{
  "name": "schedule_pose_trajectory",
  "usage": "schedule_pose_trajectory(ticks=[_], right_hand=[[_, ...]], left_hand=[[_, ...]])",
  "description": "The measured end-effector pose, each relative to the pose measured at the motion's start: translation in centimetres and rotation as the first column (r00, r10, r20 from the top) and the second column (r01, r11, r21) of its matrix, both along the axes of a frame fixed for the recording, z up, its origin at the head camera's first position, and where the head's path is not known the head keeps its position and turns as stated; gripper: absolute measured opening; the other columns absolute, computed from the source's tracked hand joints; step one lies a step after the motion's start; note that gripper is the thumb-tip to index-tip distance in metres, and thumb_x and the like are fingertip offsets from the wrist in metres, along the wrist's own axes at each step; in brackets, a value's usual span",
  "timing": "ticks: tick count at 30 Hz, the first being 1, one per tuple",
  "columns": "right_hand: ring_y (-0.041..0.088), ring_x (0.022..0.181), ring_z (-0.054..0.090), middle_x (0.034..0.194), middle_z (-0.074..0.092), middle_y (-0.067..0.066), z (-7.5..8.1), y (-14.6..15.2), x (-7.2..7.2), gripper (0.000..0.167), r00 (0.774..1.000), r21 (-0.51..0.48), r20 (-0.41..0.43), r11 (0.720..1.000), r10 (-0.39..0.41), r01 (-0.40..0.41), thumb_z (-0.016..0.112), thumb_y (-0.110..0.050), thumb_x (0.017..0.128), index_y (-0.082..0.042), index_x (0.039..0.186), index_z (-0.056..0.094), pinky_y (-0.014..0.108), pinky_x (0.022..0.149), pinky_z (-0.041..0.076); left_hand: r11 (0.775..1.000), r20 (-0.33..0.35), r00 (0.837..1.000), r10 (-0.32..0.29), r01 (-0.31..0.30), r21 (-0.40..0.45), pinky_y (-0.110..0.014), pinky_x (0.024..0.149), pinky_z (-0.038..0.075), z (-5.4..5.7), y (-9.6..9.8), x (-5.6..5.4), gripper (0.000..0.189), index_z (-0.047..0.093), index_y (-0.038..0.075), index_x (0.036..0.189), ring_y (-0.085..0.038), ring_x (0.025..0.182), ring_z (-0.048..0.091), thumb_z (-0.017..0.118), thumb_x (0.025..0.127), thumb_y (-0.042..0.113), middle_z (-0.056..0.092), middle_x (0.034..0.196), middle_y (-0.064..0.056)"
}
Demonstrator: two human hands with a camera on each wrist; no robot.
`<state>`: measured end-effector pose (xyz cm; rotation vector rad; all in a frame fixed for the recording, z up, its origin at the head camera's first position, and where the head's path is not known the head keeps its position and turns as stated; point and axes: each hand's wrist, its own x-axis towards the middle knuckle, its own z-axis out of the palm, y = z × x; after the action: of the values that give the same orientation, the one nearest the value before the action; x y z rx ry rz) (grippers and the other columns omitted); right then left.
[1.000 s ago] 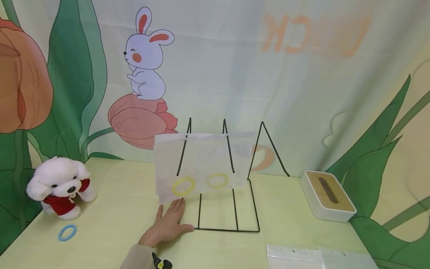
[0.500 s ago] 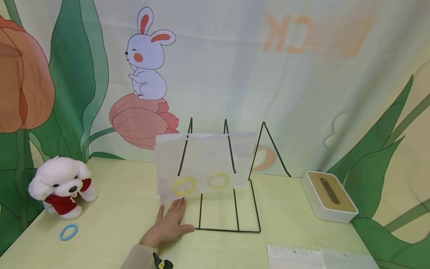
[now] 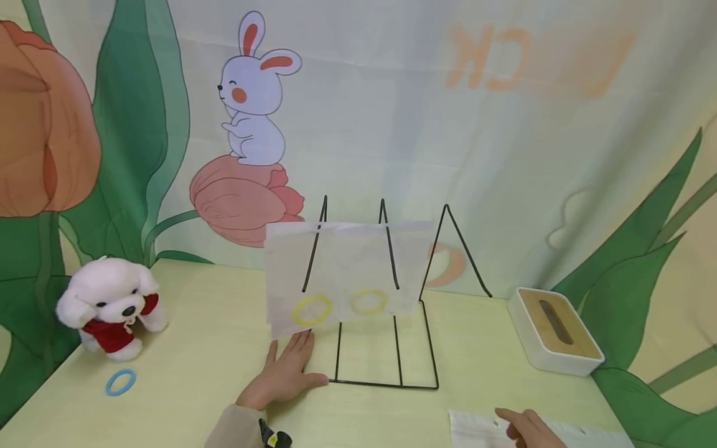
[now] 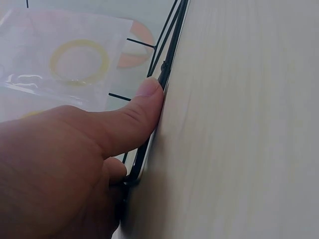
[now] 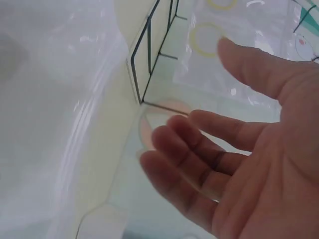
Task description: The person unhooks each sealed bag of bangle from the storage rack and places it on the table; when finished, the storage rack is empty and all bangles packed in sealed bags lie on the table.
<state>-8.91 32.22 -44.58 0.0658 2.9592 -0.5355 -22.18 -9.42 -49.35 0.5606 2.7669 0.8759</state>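
Note:
A black wire rack point(image 3: 386, 385) stands on the table, with clear zip bags point(image 3: 358, 261) hanging from its prongs. Yellow rings show at the lower part of these bags. My left hand point(image 3: 285, 376) lies with fingers spread at the rack's front left corner. In the left wrist view its thumb point(image 4: 142, 102) presses along the front bar. Over more clear plastic bags point(image 3: 473, 429) at the lower right is my right hand point(image 3: 532, 430), mostly cut off by the frame. The right wrist view shows that hand's fingers point(image 5: 184, 174) loosely bent, thumb apart, holding nothing.
At the far left sits a white plush dog point(image 3: 114, 305) in a red top. A light blue ring point(image 3: 120, 382) lies in front of it. A white tissue box point(image 3: 554, 333) with a wooden lid stands at the right. Behind hangs a printed curtain point(image 3: 392, 124).
My right hand has come into the head view at the lower right, over the bags there. The left hand stays at the rack's corner. The head view has turned slightly left.

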Motion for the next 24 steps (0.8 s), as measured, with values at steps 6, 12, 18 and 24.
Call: schedule_pose_trajectory(ticks=[6,12,18,24], right_hand=[[0.018,0.093,0.051,0.105,0.053,0.002,2.9,-2.6,-2.1,0.064,0.993,-0.161,0.033,0.982,0.109,-0.103,0.074,-0.038,0.085,-0.001,0.133,0.054,0.031,0.072,0.047],[0.025,0.114,0.048,0.122,0.05,0.003,4.0,-4.6,-3.4,0.072,0.98,-0.206,-0.102,0.96,0.173,-0.19,0.066,-0.051,0.087,-0.007,0.14,0.047,0.037,0.083,0.048],[0.03,0.126,0.043,0.137,0.044,0.009,4.5,-6.6,-5.3,0.077,0.953,-0.242,-0.23,0.937,0.198,-0.253,0.061,-0.054,0.091,-0.006,0.146,0.036,0.05,0.096,0.042],[0.034,0.133,0.035,0.146,0.035,0.014,4.5,-8.1,-7.7,0.074,0.935,-0.346,-0.299,0.891,0.191,-0.293,0.063,-0.04,0.094,-0.006,0.15,0.028,0.054,0.102,0.037]], left_hand=[[1.0,0.004,1.0,-0.013,0.013,0.001,-0.064,0.11,-0.008,0.1,0.0,0.1,0.095,0.019,-0.005,0.152,-0.035,0.147,0.008,0.061,0.09,0.053,0.01,0.16,-0.019],[1.0,-0.006,1.0,-0.009,0.009,-0.016,-0.064,0.11,-0.007,-0.1,0.0,-0.1,0.095,0.019,-0.004,0.152,-0.034,0.147,0.009,0.061,0.09,0.054,0.01,0.16,-0.018],[1.0,-0.007,1.0,-0.005,0.004,-0.012,-0.064,0.11,-0.006,-0.1,-0.1,-0.1,0.095,0.02,-0.004,0.152,-0.034,0.147,0.01,0.062,0.089,0.053,0.012,0.16,-0.018],[1.0,-0.005,1.0,-0.001,0.001,-0.014,-0.063,0.11,-0.006,0.0,-0.1,-0.1,0.095,0.02,-0.004,0.152,-0.035,0.147,0.01,0.062,0.089,0.052,0.012,0.16,-0.019]])
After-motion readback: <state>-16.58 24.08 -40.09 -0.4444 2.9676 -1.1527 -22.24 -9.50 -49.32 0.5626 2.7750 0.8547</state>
